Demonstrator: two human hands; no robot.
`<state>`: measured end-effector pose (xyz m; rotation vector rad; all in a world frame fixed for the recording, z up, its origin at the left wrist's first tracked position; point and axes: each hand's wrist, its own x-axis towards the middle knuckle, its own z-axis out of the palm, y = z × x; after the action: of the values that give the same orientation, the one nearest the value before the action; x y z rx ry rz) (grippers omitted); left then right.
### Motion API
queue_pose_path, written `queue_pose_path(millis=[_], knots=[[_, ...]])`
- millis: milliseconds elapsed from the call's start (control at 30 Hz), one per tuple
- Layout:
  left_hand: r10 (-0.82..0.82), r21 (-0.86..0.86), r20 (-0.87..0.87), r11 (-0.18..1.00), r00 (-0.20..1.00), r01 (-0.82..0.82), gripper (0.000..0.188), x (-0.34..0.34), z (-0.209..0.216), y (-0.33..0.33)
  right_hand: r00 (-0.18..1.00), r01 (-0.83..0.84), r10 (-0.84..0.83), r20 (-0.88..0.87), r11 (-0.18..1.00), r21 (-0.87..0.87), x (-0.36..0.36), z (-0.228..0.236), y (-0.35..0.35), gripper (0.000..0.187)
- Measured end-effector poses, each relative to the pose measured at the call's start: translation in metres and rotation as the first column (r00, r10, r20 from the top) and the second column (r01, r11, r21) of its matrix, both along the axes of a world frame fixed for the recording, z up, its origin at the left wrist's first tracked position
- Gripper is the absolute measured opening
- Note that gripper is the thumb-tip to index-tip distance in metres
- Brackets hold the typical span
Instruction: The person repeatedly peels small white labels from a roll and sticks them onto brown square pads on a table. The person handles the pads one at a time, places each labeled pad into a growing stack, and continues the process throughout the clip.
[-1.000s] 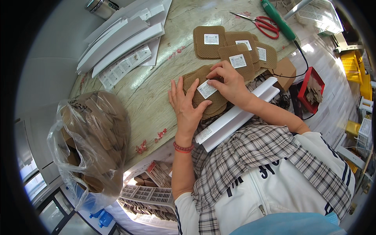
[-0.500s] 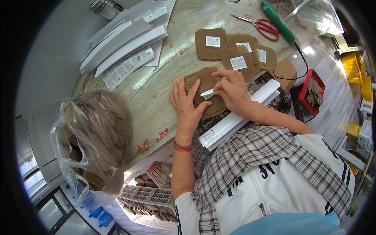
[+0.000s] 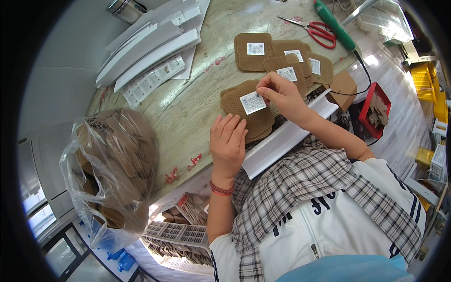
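Observation:
A stack of brown textured pads (image 3: 237,97) lies at the table's near edge. Over the top pad is a white printed label (image 3: 252,103), its right corner pinched between the thumb and forefinger of my right hand (image 3: 283,96). My left hand (image 3: 229,143) rests on the lower left of the stack, fingers stretched out and holding nothing. Across my lap lies a curled white label sheet (image 3: 286,134). Beyond my right hand, several labelled brown pads (image 3: 287,66) are piled on the table, each label facing up.
Red-handled scissors (image 3: 319,34) and a green corded tool (image 3: 334,23) lie at the far right. White paper sheets (image 3: 155,47) are heaped far left. A clear plastic bag (image 3: 112,169) full of brown pieces stands left. A red box (image 3: 374,113) sits right, below the table.
The label, folded in my right fingers before, now spreads flat over the top pad. My left hand has drawn back toward me. The sheet on my lap has shifted and opened out.

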<state>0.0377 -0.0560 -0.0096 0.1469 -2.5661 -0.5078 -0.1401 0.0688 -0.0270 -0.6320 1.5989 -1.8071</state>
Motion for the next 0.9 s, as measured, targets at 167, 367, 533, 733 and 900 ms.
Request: queue_pose_path(millis=[167,367,533,733,900], knots=[[-0.037,-0.013,0.037,0.999,0.999,0.037,0.023,0.002,-0.007,0.002,0.882,0.087,-0.063,-0.466,0.996,0.032,0.010,-0.019,-0.013,0.010],[-0.030,-0.023,0.043,0.999,0.999,0.031,0.024,0.004,-0.009,0.005,0.886,0.090,-0.054,-0.460,0.994,0.057,0.008,-0.023,-0.013,0.010],[-0.024,-0.010,0.041,1.000,0.999,0.024,0.024,0.004,-0.009,0.006,0.884,0.096,-0.056,-0.465,0.993,0.065,0.008,-0.019,-0.012,0.011],[-0.010,0.010,0.038,1.000,0.999,0.010,0.023,0.003,-0.009,0.006,0.866,0.098,-0.042,-0.499,0.992,0.086,0.009,-0.018,-0.013,0.011],[-0.010,0.018,0.039,1.000,0.999,0.009,0.023,0.003,-0.009,0.006,0.875,0.087,-0.033,-0.483,0.992,0.090,0.008,-0.018,-0.012,0.010]])
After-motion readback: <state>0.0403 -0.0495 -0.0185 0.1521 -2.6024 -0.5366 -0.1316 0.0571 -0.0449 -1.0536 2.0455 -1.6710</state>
